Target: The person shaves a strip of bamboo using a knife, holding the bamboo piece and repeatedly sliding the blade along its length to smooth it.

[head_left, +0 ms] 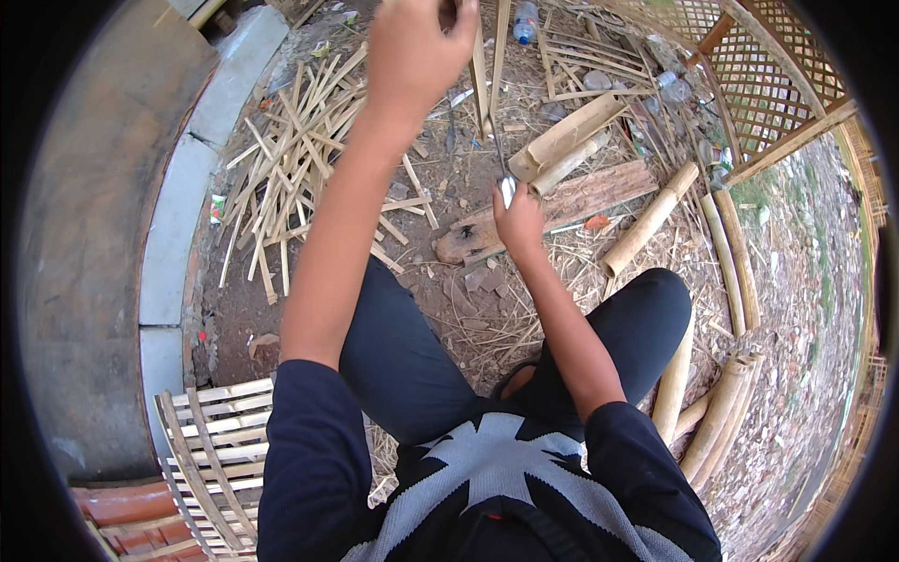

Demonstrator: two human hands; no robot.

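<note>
A clear plastic bottle with a blue label [525, 21] lies at twelve o'clock; crumpled clear bottles [667, 84] lie at one o'clock.

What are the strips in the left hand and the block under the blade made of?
Strips: split bamboo, pale and matte, with long straight grain. Block: rough raw timber, weathered brown and unfinished. Blade by the right hand: probably bare metal, going by its bright glint.

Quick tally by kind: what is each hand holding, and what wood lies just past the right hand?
Bamboo strips in the left hand: 2
Knives in the right hand: 1
Short split bamboo pieces: 2
Wooden planks: 1
Total: 6
</note>
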